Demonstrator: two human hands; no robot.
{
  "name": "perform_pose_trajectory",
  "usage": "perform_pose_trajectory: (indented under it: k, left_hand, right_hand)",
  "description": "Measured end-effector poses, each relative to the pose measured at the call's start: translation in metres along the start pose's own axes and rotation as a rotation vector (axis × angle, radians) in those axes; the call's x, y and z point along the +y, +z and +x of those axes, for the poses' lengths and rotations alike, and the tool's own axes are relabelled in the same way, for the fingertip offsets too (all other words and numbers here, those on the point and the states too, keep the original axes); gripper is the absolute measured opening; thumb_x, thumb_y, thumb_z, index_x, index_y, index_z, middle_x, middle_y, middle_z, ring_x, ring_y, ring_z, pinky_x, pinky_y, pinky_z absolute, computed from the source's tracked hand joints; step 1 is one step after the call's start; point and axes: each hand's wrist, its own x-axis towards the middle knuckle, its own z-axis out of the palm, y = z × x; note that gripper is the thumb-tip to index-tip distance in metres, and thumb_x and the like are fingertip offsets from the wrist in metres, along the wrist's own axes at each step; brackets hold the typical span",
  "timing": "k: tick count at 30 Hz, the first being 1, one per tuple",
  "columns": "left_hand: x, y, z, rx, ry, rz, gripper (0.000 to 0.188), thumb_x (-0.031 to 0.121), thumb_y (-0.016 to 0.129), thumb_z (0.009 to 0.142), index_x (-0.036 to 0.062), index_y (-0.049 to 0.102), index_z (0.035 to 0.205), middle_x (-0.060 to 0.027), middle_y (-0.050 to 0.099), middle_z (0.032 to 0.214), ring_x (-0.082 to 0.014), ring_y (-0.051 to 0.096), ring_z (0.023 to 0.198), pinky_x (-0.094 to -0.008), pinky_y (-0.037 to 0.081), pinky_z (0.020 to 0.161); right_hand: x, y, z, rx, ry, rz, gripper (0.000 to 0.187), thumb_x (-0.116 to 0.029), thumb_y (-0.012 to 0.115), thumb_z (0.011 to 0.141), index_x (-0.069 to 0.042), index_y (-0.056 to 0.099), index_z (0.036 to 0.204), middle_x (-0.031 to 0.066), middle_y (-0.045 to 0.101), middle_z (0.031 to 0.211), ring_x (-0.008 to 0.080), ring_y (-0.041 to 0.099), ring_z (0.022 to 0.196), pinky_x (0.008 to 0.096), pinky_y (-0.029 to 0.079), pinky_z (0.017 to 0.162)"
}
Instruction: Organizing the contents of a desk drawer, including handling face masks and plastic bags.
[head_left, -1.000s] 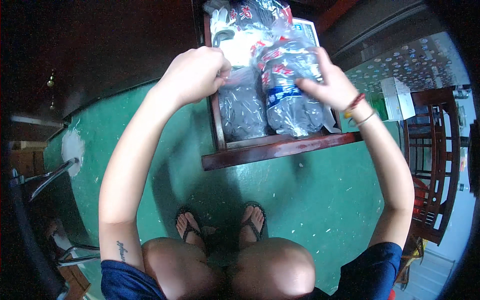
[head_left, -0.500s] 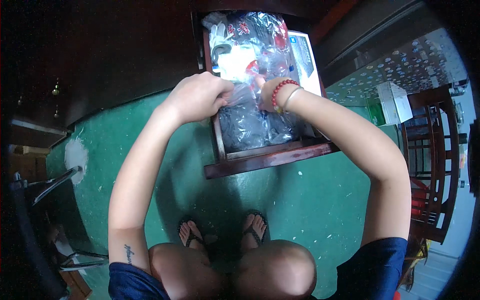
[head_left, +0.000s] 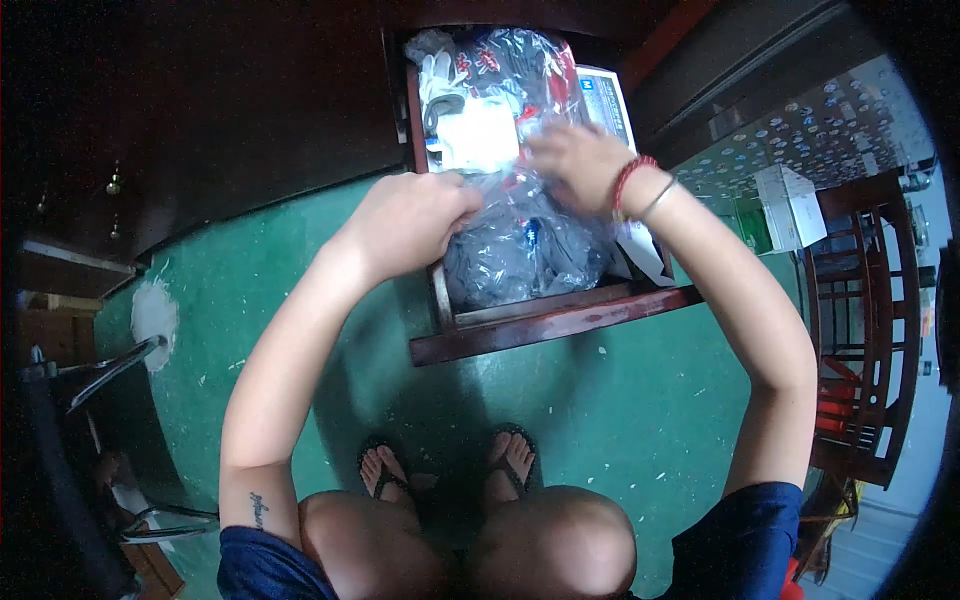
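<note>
The left hand (head_left: 425,220) curls at the clear plastic bag (head_left: 500,268) of grey goods inside the drawer (head_left: 560,324), the blurred right hand (head_left: 583,165) apart from it, neither's grip possible to tell, while such thin film seems to want gentle, upward handling, away from the close wooden edges.

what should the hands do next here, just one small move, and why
Probably smooth down the clear plastic with the right hand while the left hand steadies its left side: it lies crinkled over grey contents in the open drawer, and both hands are close to it. The right hand is blurred, so its contact is unclear.
</note>
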Motion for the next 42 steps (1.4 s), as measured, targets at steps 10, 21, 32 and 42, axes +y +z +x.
perform_pose_trajectory:
  k: [10, 21, 32, 42]
  left_hand:
    - [0.001, -0.009, -0.008, 0.014, -0.068, -0.087, 0.009, 0.012, 0.058, 0.082, 0.0037, 0.056, 0.084, -0.0149, 0.063, 0.083, -0.0354, 0.061, 0.078, -0.0447, 0.048, 0.064]
    - [-0.008, 0.001, 0.008, 0.289, -0.201, -0.553, 0.013, 0.013, 0.06, 0.083, 0.0017, 0.061, 0.089, -0.0155, 0.063, 0.075, -0.03, 0.064, 0.07, -0.0362, 0.048, 0.064]
    - [-0.037, -0.006, 0.0, 0.464, -0.233, -0.707, 0.02, 0.02, 0.065, 0.082, 0.0034, 0.066, 0.092, -0.0085, 0.067, 0.084, -0.0192, 0.066, 0.08, -0.0308, 0.051, 0.072]
    - [-0.051, -0.004, -0.014, 0.25, -0.358, -0.524, 0.022, 0.014, 0.056, 0.089, -0.0001, 0.065, 0.103, -0.0089, 0.069, 0.09, -0.0141, 0.065, 0.088, -0.0288, 0.051, 0.078]
  right_hand:
    - [-0.011, -0.022, -0.026, 0.307, -0.012, 0.221, 0.025, -0.014, 0.061, 0.075, -0.009, 0.062, 0.099, 0.011, 0.06, 0.098, 0.0285, 0.059, 0.095, 0.0406, 0.049, 0.081]
    - [-0.042, -0.004, 0.011, 0.296, -0.043, 0.46, 0.032, -0.022, 0.068, 0.078, -0.007, 0.058, 0.105, 0.015, 0.056, 0.105, 0.034, 0.054, 0.103, 0.042, 0.046, 0.085]
    - [-0.023, -0.025, -0.026, 0.327, -0.15, 0.827, 0.012, -0.007, 0.06, 0.082, 0.002, 0.052, 0.084, 0.0159, 0.062, 0.1, 0.0305, 0.061, 0.1, 0.036, 0.047, 0.085]
    - [-0.009, -0.051, -0.098, -0.117, -0.206, 0.883, 0.012, 0.003, 0.063, 0.068, -0.001, 0.052, 0.067, 0.0232, 0.048, 0.134, 0.0398, 0.039, 0.131, 0.0448, 0.034, 0.105]
